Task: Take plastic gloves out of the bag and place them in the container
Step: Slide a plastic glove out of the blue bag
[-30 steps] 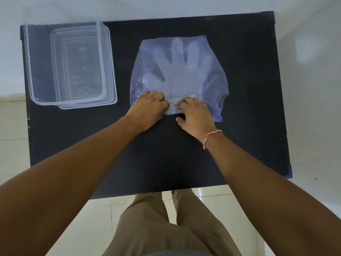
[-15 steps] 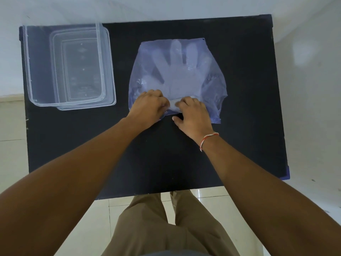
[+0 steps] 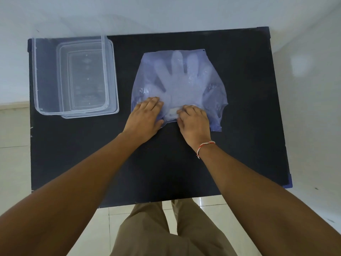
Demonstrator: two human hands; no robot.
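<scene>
A thin bluish plastic bag [image 3: 212, 89] lies flat on the black table [image 3: 166, 163]. Inside it, a stack of translucent plastic gloves [image 3: 177, 78] points its fingers away from me. My left hand [image 3: 145, 117] lies on the bag's near left edge, fingers stretched out on top and thumb at the rim, holding it down. My right hand [image 3: 193, 122] is curled at the bag's mouth, its fingertips pinching the white glove cuffs. The clear rectangular container [image 3: 38, 80] stands apart at the table's far left.
The container rests on its clear lid [image 3: 114, 100], which juts out on the right and near side. A white wall borders the table's far edge, and tiled floor shows on both sides. My legs stand at the table's near edge.
My left hand has uncurled from a loose fist to lie flatter on the bag. My right hand stays curled at the bag's mouth. The bag has barely moved.
</scene>
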